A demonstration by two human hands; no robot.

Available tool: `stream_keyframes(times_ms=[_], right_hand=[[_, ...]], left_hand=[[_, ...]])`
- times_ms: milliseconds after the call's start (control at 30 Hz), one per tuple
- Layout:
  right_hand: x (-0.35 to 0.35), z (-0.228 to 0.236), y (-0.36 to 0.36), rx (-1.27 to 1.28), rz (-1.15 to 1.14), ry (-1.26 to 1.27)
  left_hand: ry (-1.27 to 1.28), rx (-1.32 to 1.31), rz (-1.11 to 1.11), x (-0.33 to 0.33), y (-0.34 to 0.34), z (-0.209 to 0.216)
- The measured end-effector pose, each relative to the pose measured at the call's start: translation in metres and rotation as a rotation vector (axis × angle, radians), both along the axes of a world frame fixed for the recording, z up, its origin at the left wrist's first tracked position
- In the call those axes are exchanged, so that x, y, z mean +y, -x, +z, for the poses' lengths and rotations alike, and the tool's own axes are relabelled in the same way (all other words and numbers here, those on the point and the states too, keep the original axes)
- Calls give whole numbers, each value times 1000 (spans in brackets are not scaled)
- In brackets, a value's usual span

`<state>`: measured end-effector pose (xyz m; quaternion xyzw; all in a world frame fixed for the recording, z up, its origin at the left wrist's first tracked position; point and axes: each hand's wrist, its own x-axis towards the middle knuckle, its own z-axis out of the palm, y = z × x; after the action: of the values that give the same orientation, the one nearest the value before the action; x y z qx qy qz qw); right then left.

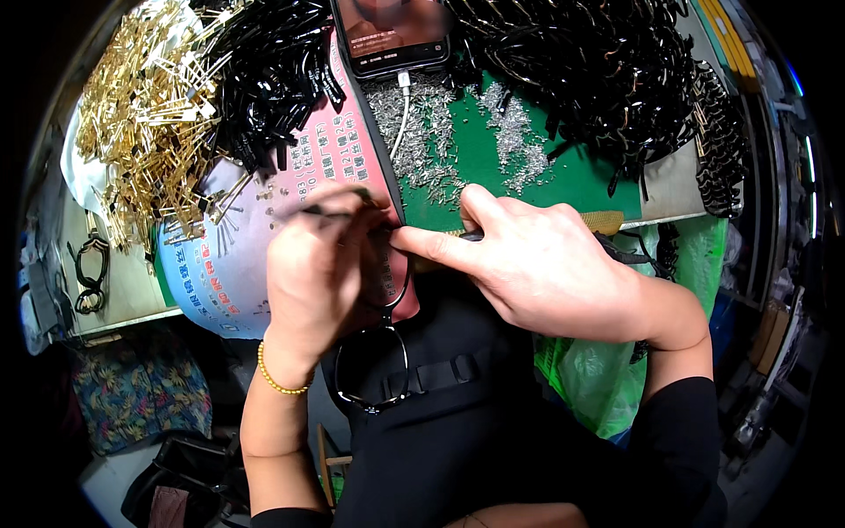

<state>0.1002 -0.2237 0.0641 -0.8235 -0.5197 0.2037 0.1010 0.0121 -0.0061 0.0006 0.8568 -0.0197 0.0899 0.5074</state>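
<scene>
My left hand, wearing a yellow beaded bracelet, is raised over the table's near edge. Its fingers are closed in a pinch and partly smeared by motion, with a dark slim piece at their tips. From between my hands hangs a dark-rimmed eyeglass frame, one rim showing against the black apron. My right hand comes in from the right, index fingertip almost at the left fingers. Its other fingers are curled round a dark slim thing, mostly hidden.
Gold metal eyeglass temples lie heaped at the far left, beside black temples. Another black heap fills the far right. Tiny silver screws lie on the green mat, below a phone with a white cable.
</scene>
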Motion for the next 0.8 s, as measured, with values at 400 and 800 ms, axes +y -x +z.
stream_keyframes(times_ms=[400, 800], right_hand=[[3, 0, 3, -37, -12, -40], [9, -3, 6, -84, -68, -42]], left_hand=[[-120, -49, 111, -4, -1, -4], [318, 204, 146, -5, -2, 7]])
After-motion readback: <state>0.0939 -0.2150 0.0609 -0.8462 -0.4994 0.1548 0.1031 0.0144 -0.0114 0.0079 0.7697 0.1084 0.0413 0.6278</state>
